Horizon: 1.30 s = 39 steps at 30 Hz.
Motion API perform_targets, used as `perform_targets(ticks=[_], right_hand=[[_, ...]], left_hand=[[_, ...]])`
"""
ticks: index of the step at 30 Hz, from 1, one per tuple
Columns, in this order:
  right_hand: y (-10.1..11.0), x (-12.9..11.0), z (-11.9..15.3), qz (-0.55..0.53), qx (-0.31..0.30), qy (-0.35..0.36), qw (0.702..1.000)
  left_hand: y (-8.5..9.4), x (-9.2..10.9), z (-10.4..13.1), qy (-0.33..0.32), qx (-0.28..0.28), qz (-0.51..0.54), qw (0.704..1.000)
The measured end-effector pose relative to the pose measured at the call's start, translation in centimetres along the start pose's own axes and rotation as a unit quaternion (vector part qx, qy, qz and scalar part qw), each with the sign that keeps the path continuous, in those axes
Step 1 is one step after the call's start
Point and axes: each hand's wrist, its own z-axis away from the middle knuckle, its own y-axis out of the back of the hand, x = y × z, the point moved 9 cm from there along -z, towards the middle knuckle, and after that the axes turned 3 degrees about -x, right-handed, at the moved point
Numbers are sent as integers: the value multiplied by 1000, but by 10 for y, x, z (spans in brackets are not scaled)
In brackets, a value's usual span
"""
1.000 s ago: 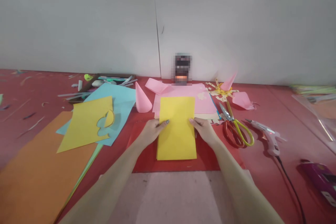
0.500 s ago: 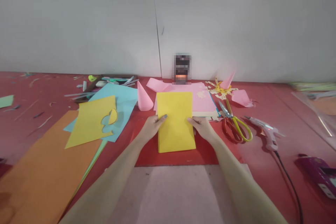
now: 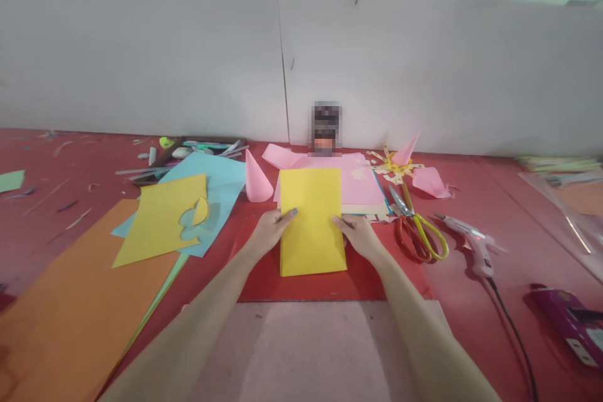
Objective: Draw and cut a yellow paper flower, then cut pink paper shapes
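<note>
Okay so, take the yellow paper [image 3: 311, 223] as the middle of the clock, since that's what both hands are on. It's upright in the frame, right over the red mat [image 3: 362, 286]; can't tell whether its lower edge touches down. A second edge peeks out along its left side, so it's more than one layer.

Left hand [image 3: 268, 232] is at 9 o'clock, pinched closed on that edge, thumb flat on the front, other fingers mostly hidden behind. Right hand [image 3: 362, 235] is at 3 o'clock with the same sort of grip, thumb in front and fingers curled at the back.

Around it: pink cone [image 3: 257, 181] standing at 10 o'clock, near the left hand, and a pink sheet [image 3: 360, 185] lying at 1. At 2 there's a small pink cone [image 3: 406, 152] on a yellow cutout [image 3: 398, 168]. Scissors [image 3: 414, 213] sit at 3, just past the right hand, then a glue gun [image 3: 478, 248] further out, nozzle towards 10, cord trailing towards 5. Purple gadget [image 3: 558, 311] at 4.

Over at 9, a cut yellow sheet [image 3: 160, 220] overlaps a blue sheet [image 3: 219, 176], with an orange sheet [image 3: 80, 301] at 8.
</note>
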Motion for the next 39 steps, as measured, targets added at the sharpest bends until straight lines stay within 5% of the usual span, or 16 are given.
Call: perform_targets(ticks=[29, 39], right_hand=[[22, -4, 7, -13, 108, 10, 994], [6, 7, 3, -26, 44, -8, 999]], left_hand=[[-13, 2, -1, -24, -59, -24, 998], [-12, -1, -2, -25, -56, -16, 998]])
